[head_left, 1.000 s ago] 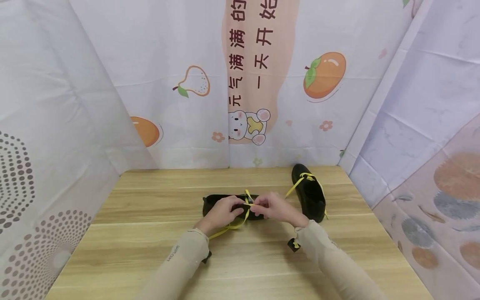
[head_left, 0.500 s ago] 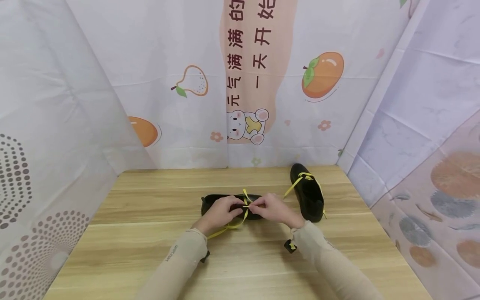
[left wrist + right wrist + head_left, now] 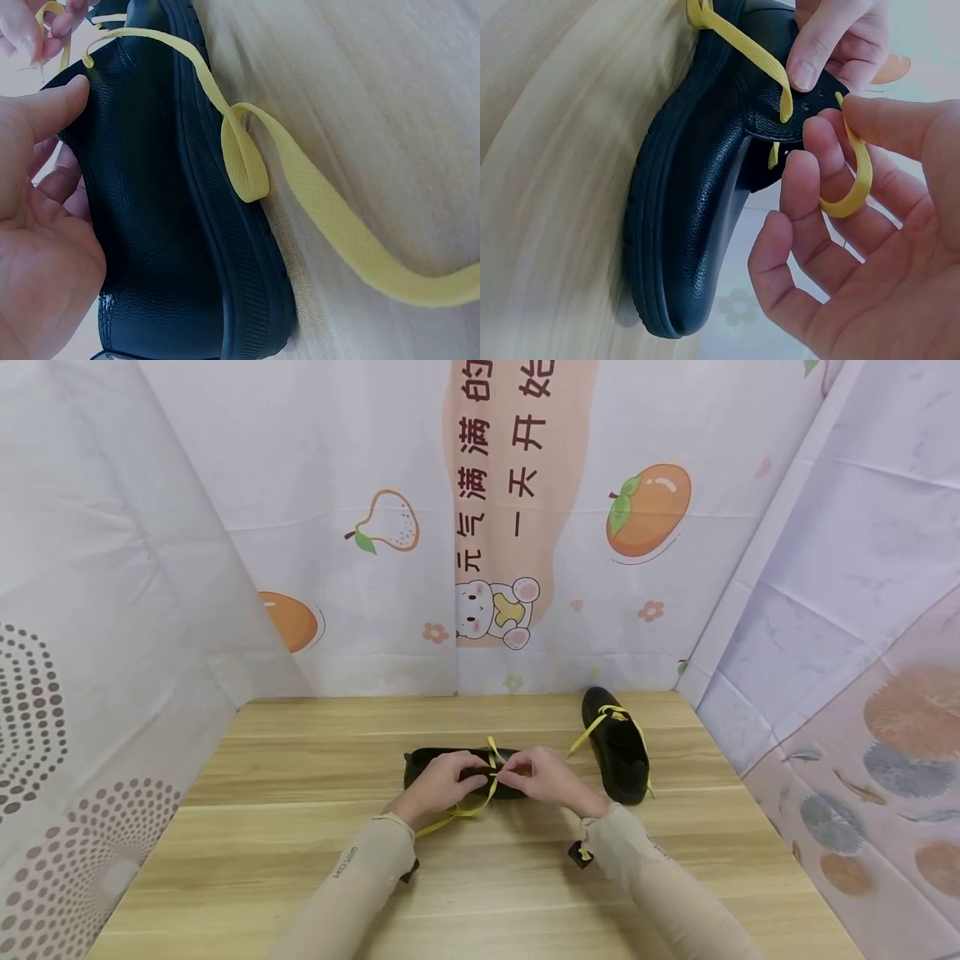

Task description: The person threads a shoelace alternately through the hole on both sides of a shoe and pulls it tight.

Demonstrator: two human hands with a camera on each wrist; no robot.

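A black leather shoe lies across the middle of the table, toe to the right, with a yellow shoelace through some of its eyelets. My left hand holds the eyelet flap, thumb on the outer face and fingers behind it, as the left wrist view shows. Close beside it, my right hand pinches the lace between thumb and forefinger right at an eyelet of the flap. From that pinch the lace bends in a loop past the other curled fingers. Its other length trails over the sole onto the table in the left wrist view.
A second black shoe with yellow laces stands at the back right of the wooden table. Small black pieces show by each wrist. Printed cloth hangs behind and at both sides.
My right hand has shifted slightly left, closer to my left hand. Less of the lace shows between the fingertips. The shoes and my left hand stay nearly still.
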